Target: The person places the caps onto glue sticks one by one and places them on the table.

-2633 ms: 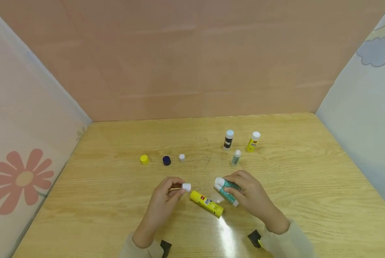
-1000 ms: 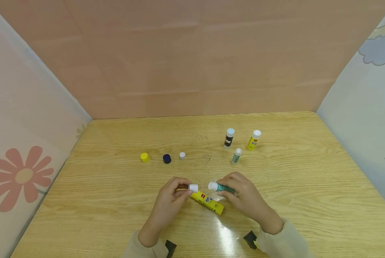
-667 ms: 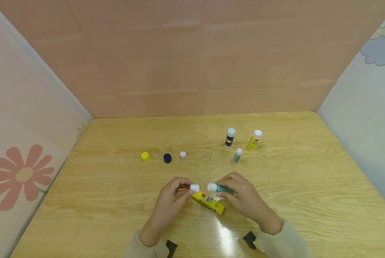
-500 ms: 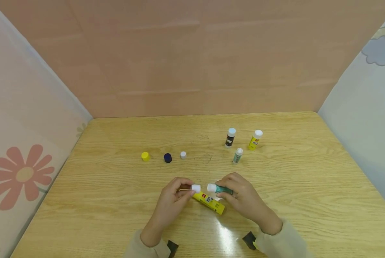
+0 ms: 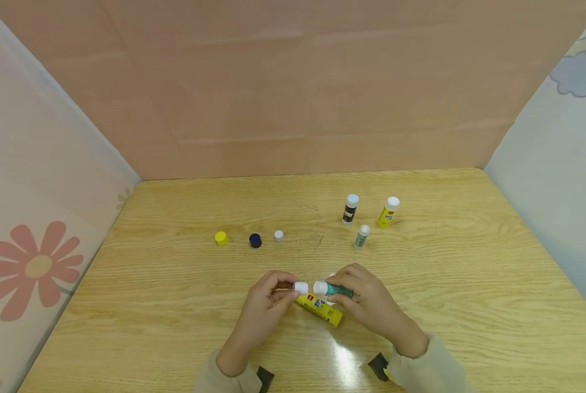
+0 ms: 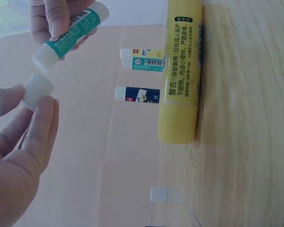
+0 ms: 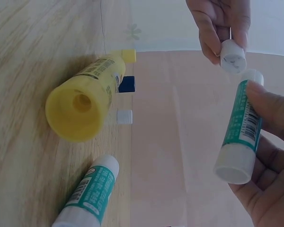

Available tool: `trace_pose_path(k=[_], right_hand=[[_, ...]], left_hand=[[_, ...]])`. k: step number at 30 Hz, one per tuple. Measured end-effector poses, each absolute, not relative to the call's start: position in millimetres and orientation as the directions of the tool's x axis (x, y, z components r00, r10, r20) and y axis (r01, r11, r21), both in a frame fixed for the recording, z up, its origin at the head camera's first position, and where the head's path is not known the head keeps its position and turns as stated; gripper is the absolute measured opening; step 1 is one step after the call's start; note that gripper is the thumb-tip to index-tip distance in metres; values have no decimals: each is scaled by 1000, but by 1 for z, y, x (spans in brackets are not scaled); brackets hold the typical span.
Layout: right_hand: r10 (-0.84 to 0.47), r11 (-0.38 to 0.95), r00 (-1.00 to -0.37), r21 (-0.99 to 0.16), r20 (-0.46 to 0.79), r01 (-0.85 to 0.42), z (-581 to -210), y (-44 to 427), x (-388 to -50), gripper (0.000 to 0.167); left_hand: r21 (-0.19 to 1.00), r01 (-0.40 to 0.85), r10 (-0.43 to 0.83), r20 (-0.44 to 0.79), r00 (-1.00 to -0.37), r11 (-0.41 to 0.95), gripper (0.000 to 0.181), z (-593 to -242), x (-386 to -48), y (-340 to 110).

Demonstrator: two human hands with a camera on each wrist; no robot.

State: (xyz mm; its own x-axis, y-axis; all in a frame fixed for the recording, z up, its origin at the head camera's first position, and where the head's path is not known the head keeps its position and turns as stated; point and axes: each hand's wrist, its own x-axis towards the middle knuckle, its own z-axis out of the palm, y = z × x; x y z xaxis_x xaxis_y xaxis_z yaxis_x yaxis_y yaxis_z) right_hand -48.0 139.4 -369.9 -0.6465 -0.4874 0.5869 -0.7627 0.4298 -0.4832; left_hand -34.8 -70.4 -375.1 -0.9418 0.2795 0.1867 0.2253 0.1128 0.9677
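Observation:
My left hand (image 5: 265, 308) pinches a small white cap (image 5: 300, 288) between thumb and fingers. Facing it, my right hand (image 5: 374, 305) grips a green-and-white glue stick (image 7: 241, 116), its white end tilted toward the cap. A narrow gap separates the two in the head view. Below them a large yellow glue stick (image 5: 326, 313) lies on the table, its far end partly behind my left fingers. A second green glue stick (image 7: 87, 191) lies on the wood in the right wrist view; my right hand mostly hides it from the head camera.
Three glue sticks stand at the back right: a black one (image 5: 350, 210), a yellow one (image 5: 388, 213) and a small green one (image 5: 362, 237). To the left sit a yellow cap (image 5: 221, 238), a dark blue cap (image 5: 255, 240) and a white cap (image 5: 279, 236).
My right hand has raised the green glue stick from beside the other green one and turned its white end left. My left hand has moved right with the cap, narrowing the gap.

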Motion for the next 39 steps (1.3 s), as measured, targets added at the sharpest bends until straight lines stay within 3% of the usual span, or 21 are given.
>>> trace_pose_path(k=[27,39], right_hand=[[-497,431,-671,-516,550,-741,-372,137,-46,23],[-508,412,-649,-501,567,-761,-373,138,-47,20]], left_hand=[[970,232,318,196,-927,79,17,-376,-34,-65],[970,230,316,195,-928,77,16,-374,-34,-63]])
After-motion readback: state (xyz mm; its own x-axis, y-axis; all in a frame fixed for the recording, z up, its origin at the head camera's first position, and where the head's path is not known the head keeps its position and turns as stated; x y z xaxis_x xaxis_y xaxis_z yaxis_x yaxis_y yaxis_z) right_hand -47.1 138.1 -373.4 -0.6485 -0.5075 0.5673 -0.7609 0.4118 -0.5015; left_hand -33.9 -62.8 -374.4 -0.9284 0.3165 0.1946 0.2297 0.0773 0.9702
